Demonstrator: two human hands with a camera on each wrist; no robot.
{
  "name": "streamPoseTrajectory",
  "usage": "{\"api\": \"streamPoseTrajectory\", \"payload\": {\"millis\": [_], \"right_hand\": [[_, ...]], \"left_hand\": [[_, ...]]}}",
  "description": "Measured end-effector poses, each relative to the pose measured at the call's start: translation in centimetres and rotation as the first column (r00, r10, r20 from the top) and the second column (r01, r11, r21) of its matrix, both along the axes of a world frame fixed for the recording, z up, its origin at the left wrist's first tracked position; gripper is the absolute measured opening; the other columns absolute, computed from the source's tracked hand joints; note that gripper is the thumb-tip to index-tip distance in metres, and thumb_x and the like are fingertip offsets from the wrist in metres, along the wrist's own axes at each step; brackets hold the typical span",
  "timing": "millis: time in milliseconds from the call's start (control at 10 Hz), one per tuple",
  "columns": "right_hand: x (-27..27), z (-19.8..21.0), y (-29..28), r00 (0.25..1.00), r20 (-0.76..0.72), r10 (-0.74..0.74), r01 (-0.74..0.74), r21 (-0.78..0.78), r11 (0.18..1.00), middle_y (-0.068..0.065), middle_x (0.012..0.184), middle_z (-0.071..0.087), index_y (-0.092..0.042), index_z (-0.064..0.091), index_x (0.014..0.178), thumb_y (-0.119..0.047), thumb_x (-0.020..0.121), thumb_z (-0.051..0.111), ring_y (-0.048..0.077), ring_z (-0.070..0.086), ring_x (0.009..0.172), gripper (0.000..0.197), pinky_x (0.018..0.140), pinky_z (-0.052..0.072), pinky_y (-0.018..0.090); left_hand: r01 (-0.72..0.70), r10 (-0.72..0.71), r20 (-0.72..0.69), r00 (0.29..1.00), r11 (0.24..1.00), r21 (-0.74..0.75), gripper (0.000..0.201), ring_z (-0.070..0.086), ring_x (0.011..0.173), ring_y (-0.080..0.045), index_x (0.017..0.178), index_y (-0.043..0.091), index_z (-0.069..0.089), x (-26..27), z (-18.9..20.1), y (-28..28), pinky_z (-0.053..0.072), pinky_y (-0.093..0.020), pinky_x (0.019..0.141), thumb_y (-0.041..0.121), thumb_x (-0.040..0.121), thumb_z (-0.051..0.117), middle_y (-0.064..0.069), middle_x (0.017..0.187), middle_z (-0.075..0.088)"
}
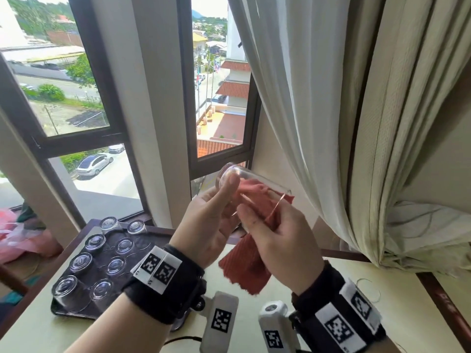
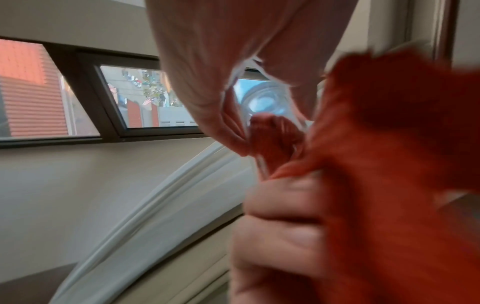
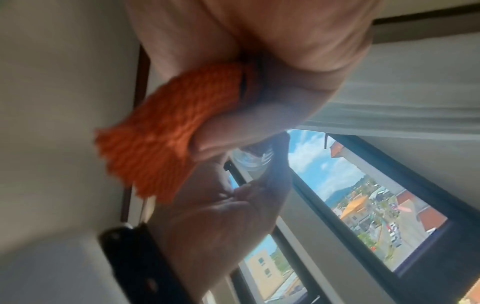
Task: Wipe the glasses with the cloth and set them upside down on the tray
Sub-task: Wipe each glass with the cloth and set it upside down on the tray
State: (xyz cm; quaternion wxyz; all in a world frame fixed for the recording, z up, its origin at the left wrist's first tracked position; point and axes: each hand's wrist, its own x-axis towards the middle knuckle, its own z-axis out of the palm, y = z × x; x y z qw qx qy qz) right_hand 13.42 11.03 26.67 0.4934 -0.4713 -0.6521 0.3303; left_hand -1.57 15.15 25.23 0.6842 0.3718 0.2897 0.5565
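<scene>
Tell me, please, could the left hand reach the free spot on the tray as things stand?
Probably yes. The left hand holds the glass above the table, and the tray lies just below and to its left, with nothing between. The cloth is still stuffed into the glass, though.

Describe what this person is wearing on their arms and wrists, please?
Both forearms are bare, with no sleeves or gloves. Behind the left hand and the right hand sits a wide black wrist strap carrying white tags printed with black square codes. A small white camera block, also code-tagged, hangs under each wrist.
</scene>
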Motion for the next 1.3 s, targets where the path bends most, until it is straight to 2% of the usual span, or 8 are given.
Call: {"api": "streamPoseTrajectory", "payload": {"millis": [400, 600, 700, 900, 1000, 1100, 1200, 1300], "right_hand": [[1.3, 2.3, -1.1, 0.179, -0.931, 0.319, -0.861, 0.009, 0.508, 0.021, 0.083, 0.05, 0.0, 0.046, 0.134, 0.006, 0.086, 0.068, 0.021, 0.069, 0.063, 0.053, 0.051, 0.061, 0.027], [2.0, 1.7, -0.3, 0.869, 0.06, 0.492, -0.475, -0.18, 0.861, 0.007, 0.135, 0.064, -0.039, 0.031, 0.157, 0.014, 0.081, 0.058, 0.044, 0.072, 0.089, 0.097, 0.071, 0.065, 0.048], [1.5, 1.3, -0.2, 0.473, 0.87, 0.143, -0.163, -0.073, 0.984, 0.007, 0.116, 0.072, -0.04, 0.007, 0.161, -0.01, 0.086, 0.051, 0.031, 0.071, 0.089, 0.092, 0.084, 0.061, 0.041], [1.4, 0.6, -0.8, 0.842, -0.157, 0.516, -0.539, -0.217, 0.814, 0.009, 0.129, 0.063, -0.065, 0.042, 0.142, 0.015, 0.084, 0.057, 0.041, 0.073, 0.078, 0.101, 0.064, 0.065, 0.04], [2.7, 0.7, -0.6, 0.357, -0.741, 0.568, -0.895, -0.098, 0.435, 0.018, 0.094, 0.074, -0.009, 0.045, 0.144, 0.01, 0.089, 0.054, 0.026, 0.074, 0.063, 0.059, 0.053, 0.061, 0.028], [2.4, 0.8, -0.7, 0.316, -0.822, 0.474, -0.904, -0.11, 0.412, 0.017, 0.091, 0.074, -0.003, 0.052, 0.135, 0.003, 0.089, 0.066, 0.025, 0.076, 0.065, 0.048, 0.054, 0.062, 0.029], [1.5, 0.7, -0.5, 0.809, -0.231, 0.541, -0.584, -0.206, 0.785, 0.004, 0.124, 0.069, -0.047, 0.047, 0.147, 0.012, 0.085, 0.063, 0.032, 0.076, 0.086, 0.087, 0.076, 0.065, 0.039], [1.2, 0.9, -0.4, 0.389, 0.915, 0.11, -0.212, -0.028, 0.977, 0.006, 0.12, 0.069, -0.03, 0.034, 0.156, -0.007, 0.092, 0.052, 0.027, 0.066, 0.087, 0.071, 0.078, 0.055, 0.033]], "left_hand": [[0.186, -0.208, 0.105, 0.972, 0.964, 0.192, 0.067, 0.032, 0.136, -0.043, 0.156, 0.006, 0.041, -0.8, 0.6, 0.5, 0.008, -0.071, 0.124, 0.036, 0.102, 0.068, -0.023, 0.145, 0.049], [0.072, -0.045, -0.131, 0.99, 0.975, 0.211, 0.057, 0.071, 0.104, -0.03, 0.127, -0.002, 0.066, -1.2, 0.3, 0.2, 0.061, -0.041, 0.095, 0.038, 0.09, 0.081, -0.017, 0.111, 0.073], [-0.021, 0.084, -0.353, 0.932, 0.984, 0.178, 0.056, 0.078, 0.097, -0.033, 0.114, -0.004, 0.072, -0.6, 0.5, 0.2, 0.064, -0.036, 0.087, 0.043, 0.086, 0.079, -0.018, 0.098, 0.078], [0.034, 0.015, -0.203, 0.979, 0.972, 0.234, 0.062, 0.072, 0.103, -0.033, 0.125, -0.008, 0.064, -1.3, 0.3, 0.3, 0.06, -0.043, 0.097, 0.041, 0.09, 0.08, -0.021, 0.111, 0.073], [0.126, -0.127, -0.01, 0.992, 0.966, 0.227, 0.069, 0.046, 0.124, -0.042, 0.147, -0.004, 0.049, -1.2, -0.1, -0.2, 0.034, -0.062, 0.113, 0.038, 0.098, 0.073, -0.026, 0.134, 0.051], [0.158, -0.159, -0.017, 0.987, 0.957, 0.244, 0.07, 0.04, 0.124, -0.044, 0.148, -0.005, 0.045, -0.9, 0.5, -0.4, 0.027, -0.067, 0.113, 0.038, 0.099, 0.07, -0.026, 0.135, 0.046], [0.063, -0.043, -0.104, 0.994, 0.978, 0.201, 0.07, 0.061, 0.109, -0.039, 0.136, -0.009, 0.054, -1.0, 0.7, -0.5, 0.051, -0.054, 0.102, 0.039, 0.092, 0.078, -0.024, 0.118, 0.062], [-0.077, 0.138, -0.326, 0.935, 0.978, 0.194, 0.054, 0.077, 0.098, -0.033, 0.116, -0.004, 0.069, -0.4, 0.7, -0.9, 0.063, -0.044, 0.093, 0.041, 0.089, 0.082, -0.017, 0.101, 0.078]]}}
